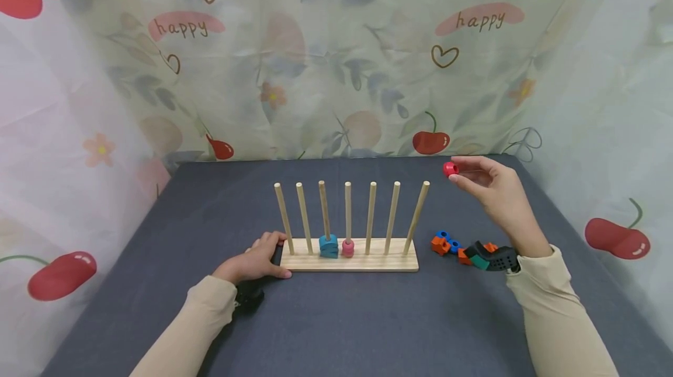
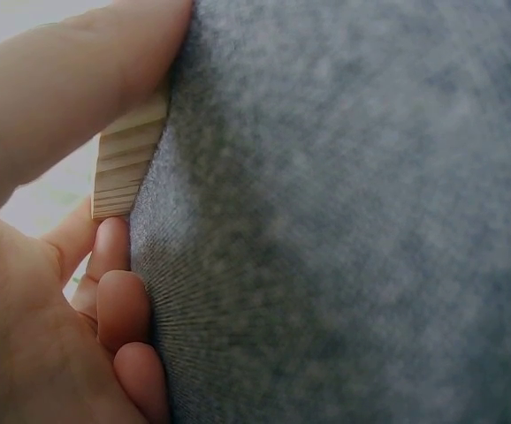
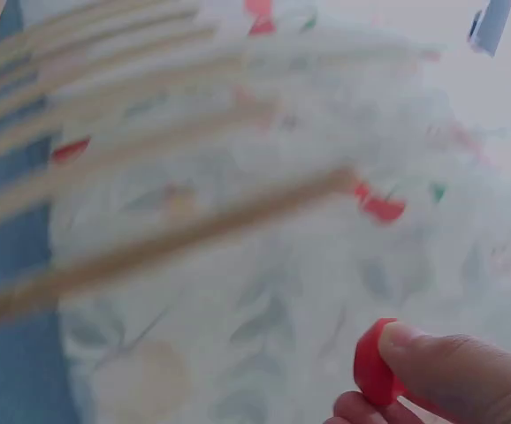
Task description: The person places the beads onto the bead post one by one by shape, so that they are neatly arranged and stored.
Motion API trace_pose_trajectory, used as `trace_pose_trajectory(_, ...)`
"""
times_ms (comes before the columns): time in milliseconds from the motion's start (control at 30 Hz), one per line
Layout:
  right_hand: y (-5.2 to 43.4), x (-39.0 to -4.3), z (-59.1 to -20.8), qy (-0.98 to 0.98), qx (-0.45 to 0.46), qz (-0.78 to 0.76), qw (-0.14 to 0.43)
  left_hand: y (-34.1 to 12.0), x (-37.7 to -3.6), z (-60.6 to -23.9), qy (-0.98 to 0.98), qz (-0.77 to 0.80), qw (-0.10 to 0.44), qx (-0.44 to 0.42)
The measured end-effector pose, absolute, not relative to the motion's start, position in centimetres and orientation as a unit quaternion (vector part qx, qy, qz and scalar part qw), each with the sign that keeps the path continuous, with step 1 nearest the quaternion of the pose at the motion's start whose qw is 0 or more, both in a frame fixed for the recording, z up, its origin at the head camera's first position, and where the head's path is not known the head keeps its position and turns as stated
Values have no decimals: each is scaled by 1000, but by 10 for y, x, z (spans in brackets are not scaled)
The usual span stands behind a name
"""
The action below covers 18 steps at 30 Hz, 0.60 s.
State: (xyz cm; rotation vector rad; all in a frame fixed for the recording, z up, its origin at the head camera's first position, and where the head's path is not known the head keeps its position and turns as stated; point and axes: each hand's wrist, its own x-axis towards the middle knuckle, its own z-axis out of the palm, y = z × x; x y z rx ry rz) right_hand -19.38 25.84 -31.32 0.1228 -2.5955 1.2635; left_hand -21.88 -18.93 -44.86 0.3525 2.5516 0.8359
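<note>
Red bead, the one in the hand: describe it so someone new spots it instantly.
Start at the wooden peg rack in the middle of the grey table. Just past its rightmost peg, level with the peg's tip, the right hand pinches a small red bead in the air. Every other bead sits on a peg or lies in the loose pile on the table.

Loose orange and blue beads lie on the grey tabletop; cherry-print curtain behind
</note>
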Motion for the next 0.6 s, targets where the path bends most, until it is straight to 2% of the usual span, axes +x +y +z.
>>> trace_pose_trajectory(267, 224, -170, -284, -831, 123, 500, 210, -190, -218, -449, 921, 301, 216, 124)
trace_pose_trajectory(467, 199, -162, -276, -798, 197, 519, 233, -190, -219, -449, 920, 302, 218, 124)
trace_pose_trajectory(600, 183, -163, -278, -810, 210, 494, 235, -189, -220, -449, 919, 301, 222, 123)
